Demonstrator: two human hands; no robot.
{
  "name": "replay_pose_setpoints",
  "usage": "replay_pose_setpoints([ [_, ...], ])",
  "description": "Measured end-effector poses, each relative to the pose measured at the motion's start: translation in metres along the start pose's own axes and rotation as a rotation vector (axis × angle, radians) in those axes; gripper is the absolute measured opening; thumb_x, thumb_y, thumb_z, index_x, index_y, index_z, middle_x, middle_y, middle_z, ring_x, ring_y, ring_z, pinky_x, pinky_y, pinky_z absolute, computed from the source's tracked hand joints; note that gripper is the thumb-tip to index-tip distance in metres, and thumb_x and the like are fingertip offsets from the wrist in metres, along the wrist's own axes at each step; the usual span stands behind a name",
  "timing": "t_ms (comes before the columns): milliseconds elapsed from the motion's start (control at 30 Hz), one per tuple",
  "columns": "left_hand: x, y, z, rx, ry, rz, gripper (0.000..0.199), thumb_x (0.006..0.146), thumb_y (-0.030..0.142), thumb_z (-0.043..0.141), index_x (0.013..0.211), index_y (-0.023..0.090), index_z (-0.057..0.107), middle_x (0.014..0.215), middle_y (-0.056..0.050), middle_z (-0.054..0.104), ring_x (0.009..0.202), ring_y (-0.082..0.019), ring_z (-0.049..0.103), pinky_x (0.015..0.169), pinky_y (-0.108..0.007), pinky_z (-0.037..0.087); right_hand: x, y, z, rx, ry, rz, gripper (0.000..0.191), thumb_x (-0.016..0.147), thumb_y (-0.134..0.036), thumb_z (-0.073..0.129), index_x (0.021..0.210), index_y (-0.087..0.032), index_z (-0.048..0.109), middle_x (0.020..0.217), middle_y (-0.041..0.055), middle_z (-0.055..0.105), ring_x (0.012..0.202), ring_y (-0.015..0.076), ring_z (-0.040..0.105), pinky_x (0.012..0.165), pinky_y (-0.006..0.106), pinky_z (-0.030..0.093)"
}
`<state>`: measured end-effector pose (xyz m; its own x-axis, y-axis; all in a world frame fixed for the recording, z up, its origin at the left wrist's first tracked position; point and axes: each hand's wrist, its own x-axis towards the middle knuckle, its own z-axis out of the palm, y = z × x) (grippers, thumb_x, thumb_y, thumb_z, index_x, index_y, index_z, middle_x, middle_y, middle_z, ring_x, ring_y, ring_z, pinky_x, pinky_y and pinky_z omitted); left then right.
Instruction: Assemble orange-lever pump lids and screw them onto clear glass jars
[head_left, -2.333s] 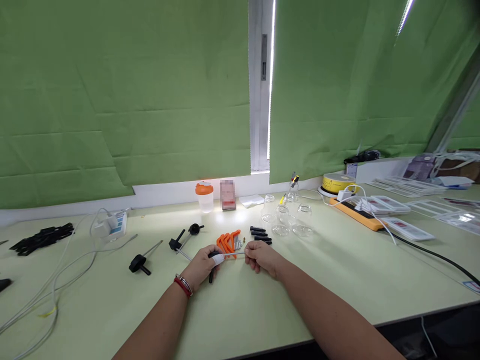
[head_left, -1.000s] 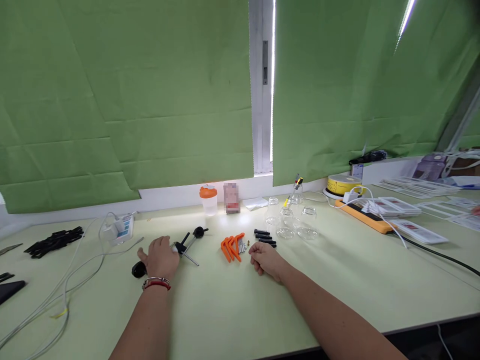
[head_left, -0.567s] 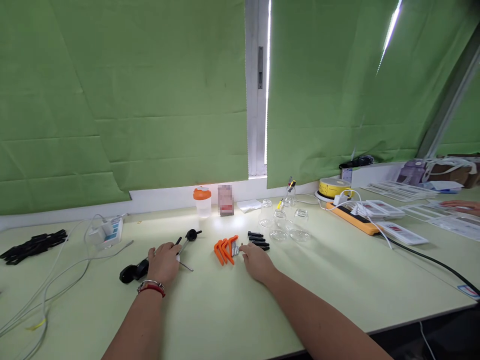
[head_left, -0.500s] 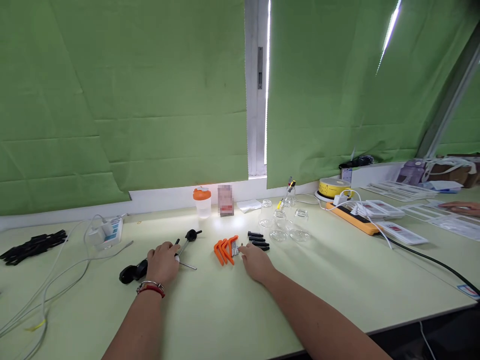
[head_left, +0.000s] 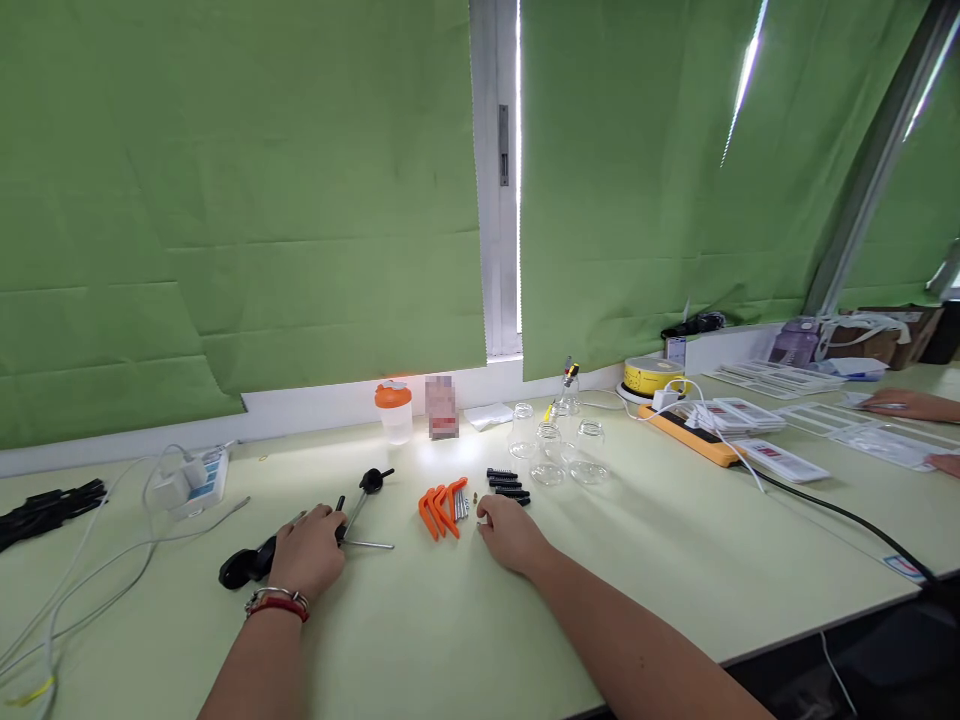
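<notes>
My left hand (head_left: 309,552) is closed over a black object with thin metal rods (head_left: 369,545); its rounded black end (head_left: 238,568) shows on the left, and much of it is under the palm. A black knob on a rod (head_left: 371,481) sticks out beyond the fingers. My right hand (head_left: 514,535) rests on the table, fingers pinched together, with a tiny metallic bit at the fingertips that I cannot make out. Left of it lie silver screws (head_left: 461,505) and orange bent hooks (head_left: 442,508). Two tiny brass-coloured pieces (head_left: 475,498) sit by the thumb. Black ribbed wall plugs (head_left: 508,487) lie just behind.
Several clear glass jars (head_left: 549,460) stand behind the right hand. An orange-lidded cup (head_left: 394,412) and a small box (head_left: 442,408) are by the wall. White cables and a power strip (head_left: 210,482) lie left, an orange power strip (head_left: 690,437) right. Another person's hand (head_left: 911,404) is far right.
The view has shifted slightly. My right hand has drawn a little to the right, away from the screws, and tiny brass-coloured pieces now show beside it. My left hand stays on the black object.
</notes>
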<state>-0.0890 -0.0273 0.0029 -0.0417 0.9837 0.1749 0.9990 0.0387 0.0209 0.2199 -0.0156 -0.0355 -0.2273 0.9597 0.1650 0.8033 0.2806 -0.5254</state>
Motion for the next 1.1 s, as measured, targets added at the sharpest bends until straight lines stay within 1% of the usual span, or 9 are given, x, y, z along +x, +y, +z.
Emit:
replay_pose_setpoints([
  [100, 0.000, 0.000, 0.000, -0.005, -0.007, -0.008, 0.041, 0.059, 0.006, 0.047, 0.091, 0.022, 0.066, 0.109, -0.011, 0.065, 0.107, -0.031, 0.056, 0.088, -0.045, 0.036, 0.001, 0.001, -0.001, 0.042, -0.006, 0.019, 0.026, 0.082, -0.019, 0.053, 0.107, -0.018, 0.060, 0.096, 0.0060, 0.062, 0.078, 0.0153, 0.057, 0.063, 0.023, 0.037],
  [200, 0.001, -0.002, 0.000, -0.020, -0.010, -0.029, 0.041, 0.057, 0.005, 0.047, 0.087, 0.023, 0.067, 0.103, -0.011, 0.068, 0.106, -0.032, 0.056, 0.088, -0.045, 0.035, 0.001, 0.001, -0.001, 0.038, -0.009, 0.007, 0.029, 0.083, -0.017, 0.050, 0.109, -0.019, 0.063, 0.101, 0.0066, 0.062, 0.079, 0.0153, 0.058, 0.067, 0.024, 0.039],
  [400, 0.003, -0.003, 0.000, -0.034, -0.029, -0.043, 0.042, 0.054, 0.004, 0.047, 0.084, 0.024, 0.068, 0.095, -0.010, 0.070, 0.097, -0.031, 0.059, 0.085, -0.044, 0.036, 0.003, 0.000, 0.002, -0.002, 0.014, -0.014, 0.022, 0.084, -0.016, 0.049, 0.095, -0.018, 0.068, 0.098, 0.0066, 0.063, 0.084, 0.0158, 0.059, 0.067, 0.023, 0.038],
  [533, 0.002, -0.002, 0.000, -0.038, -0.019, -0.047, 0.041, 0.055, 0.002, 0.046, 0.084, 0.023, 0.066, 0.094, -0.009, 0.069, 0.098, -0.031, 0.058, 0.086, -0.045, 0.034, 0.008, -0.003, 0.005, -0.051, 0.043, -0.027, 0.024, 0.086, -0.015, 0.046, 0.083, -0.018, 0.069, 0.091, 0.0065, 0.063, 0.078, 0.0148, 0.057, 0.063, 0.023, 0.034],
  [667, 0.002, -0.001, -0.003, -0.041, 0.011, -0.061, 0.038, 0.057, 0.001, 0.044, 0.082, 0.022, 0.063, 0.102, -0.010, 0.067, 0.100, -0.030, 0.057, 0.090, -0.045, 0.033, 0.014, -0.003, 0.009, -0.091, 0.064, -0.024, 0.024, 0.086, -0.014, 0.045, 0.079, -0.018, 0.068, 0.086, 0.0055, 0.061, 0.071, 0.0133, 0.055, 0.059, 0.024, 0.031],
  [733, 0.002, -0.002, -0.004, -0.059, 0.074, -0.061, 0.037, 0.059, 0.001, 0.043, 0.084, 0.022, 0.061, 0.111, -0.009, 0.064, 0.104, -0.028, 0.056, 0.093, -0.044, 0.032, 0.016, -0.003, 0.009, -0.103, 0.078, -0.017, 0.022, 0.086, -0.015, 0.046, 0.084, -0.018, 0.068, 0.087, 0.0049, 0.060, 0.072, 0.0130, 0.055, 0.058, 0.024, 0.030],
  [900, 0.004, 0.001, -0.002, -0.282, 0.385, 0.082, 0.037, 0.061, 0.004, 0.040, 0.090, 0.021, 0.057, 0.125, -0.008, 0.054, 0.116, -0.024, 0.050, 0.103, -0.033, 0.034, 0.019, 0.001, 0.007, -0.150, 0.114, 0.008, 0.026, 0.089, -0.014, 0.041, 0.094, -0.020, 0.066, 0.096, 0.0052, 0.057, 0.070, 0.0118, 0.053, 0.055, 0.024, 0.027],
  [967, 0.003, 0.007, 0.000, -0.415, 0.404, 0.162, 0.036, 0.062, 0.006, 0.039, 0.090, 0.021, 0.056, 0.123, -0.008, 0.054, 0.115, -0.022, 0.051, 0.102, -0.030, 0.037, 0.020, 0.003, 0.008, -0.181, 0.107, 0.012, 0.025, 0.086, -0.010, 0.043, 0.091, -0.019, 0.066, 0.094, 0.0050, 0.056, 0.067, 0.0114, 0.051, 0.054, 0.025, 0.025],
  [1100, -0.001, 0.025, 0.001, -0.601, 0.355, 0.283, 0.034, 0.066, 0.008, 0.039, 0.093, 0.020, 0.056, 0.122, -0.009, 0.049, 0.118, -0.022, 0.048, 0.101, -0.033, 0.040, 0.022, 0.004, 0.010, -0.221, 0.077, 0.010, 0.022, 0.082, -0.007, 0.047, 0.084, -0.018, 0.066, 0.091, 0.0049, 0.055, 0.065, 0.0113, 0.050, 0.053, 0.026, 0.022],
])
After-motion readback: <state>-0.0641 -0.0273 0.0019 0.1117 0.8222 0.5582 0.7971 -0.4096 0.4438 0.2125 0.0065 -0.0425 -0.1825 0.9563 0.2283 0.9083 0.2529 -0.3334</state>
